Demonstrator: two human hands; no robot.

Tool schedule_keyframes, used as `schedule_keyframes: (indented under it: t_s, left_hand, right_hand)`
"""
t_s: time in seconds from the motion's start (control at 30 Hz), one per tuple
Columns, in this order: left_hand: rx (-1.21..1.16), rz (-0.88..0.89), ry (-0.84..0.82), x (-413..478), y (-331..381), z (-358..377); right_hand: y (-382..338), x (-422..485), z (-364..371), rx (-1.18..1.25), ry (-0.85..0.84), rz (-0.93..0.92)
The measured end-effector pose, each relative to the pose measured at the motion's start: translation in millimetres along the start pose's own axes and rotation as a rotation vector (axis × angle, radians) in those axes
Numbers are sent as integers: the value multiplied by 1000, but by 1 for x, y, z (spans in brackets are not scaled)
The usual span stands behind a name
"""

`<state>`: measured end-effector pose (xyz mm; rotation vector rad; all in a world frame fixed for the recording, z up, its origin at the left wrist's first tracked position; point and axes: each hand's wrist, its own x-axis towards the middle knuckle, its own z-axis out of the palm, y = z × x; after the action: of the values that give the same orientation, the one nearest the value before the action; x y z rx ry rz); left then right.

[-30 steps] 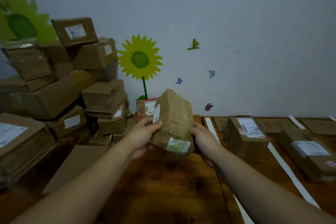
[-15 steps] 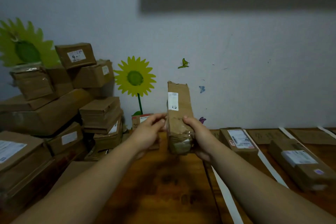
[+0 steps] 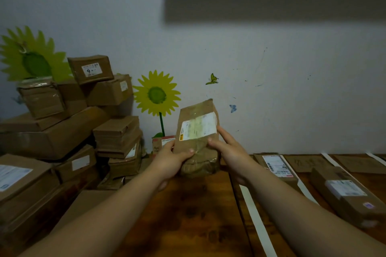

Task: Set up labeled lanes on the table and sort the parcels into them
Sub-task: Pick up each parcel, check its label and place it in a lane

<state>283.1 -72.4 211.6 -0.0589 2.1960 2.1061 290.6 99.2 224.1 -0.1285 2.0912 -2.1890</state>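
I hold a brown paper-wrapped parcel (image 3: 197,137) upright above the wooden table (image 3: 188,215), its white shipping label facing me. My left hand (image 3: 173,158) grips its lower left side with the thumb across the front. My right hand (image 3: 227,150) holds its right edge, fingers spread on the front. White tape strips (image 3: 255,219) mark lanes on the table to the right. One boxed parcel (image 3: 275,166) lies in the nearer lane and another (image 3: 346,194) in the lane beyond. Brown cardboard lane labels (image 3: 309,162) lie against the wall.
A tall pile of cardboard parcels (image 3: 62,127) fills the table's left side up to the wall. A small red-and-white box (image 3: 164,144) stands behind the held parcel. Sunflower and butterfly stickers decorate the wall. A flat cardboard piece (image 3: 87,202) lies at the pile's foot.
I have turned the parcel in my hands so its wide face with the big label faces me. The camera has tilted up a little.
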Motion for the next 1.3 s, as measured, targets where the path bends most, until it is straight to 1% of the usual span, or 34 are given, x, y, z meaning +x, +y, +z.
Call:
schedule_keyframes:
  t_s: [0.13, 0.27, 0.37, 0.6, 0.73, 0.93, 1.17, 1.3]
  left_hand:
    - [-15, 116, -2, -5, 3, -10]
    - [-12, 232, -107, -11, 4, -14]
    - [-18, 300, -129, -13, 5, -15]
    - [52, 414, -97, -8, 16, -9]
    - [95, 409, -103, -3, 14, 13]
    - [112, 347, -148, 1, 1, 78]
    - [13, 221, -209, 9, -6, 150]
    - [-5, 126, -301, 10, -12, 181]
  right_hand:
    - [1, -2, -5, 88, 27, -29]
    - [5, -6, -5, 199, 61, -108]
    - [8, -6, -5, 249, 50, -137]
    - [2, -13, -12, 165, 71, -172]
    - [10, -20, -34, 161, 91, -137]
    - [22, -39, -94, 160, 147, -90]
    - [30, -67, -160, 134, 224, -85]
    - [35, -78, -187, 126, 303, -43]
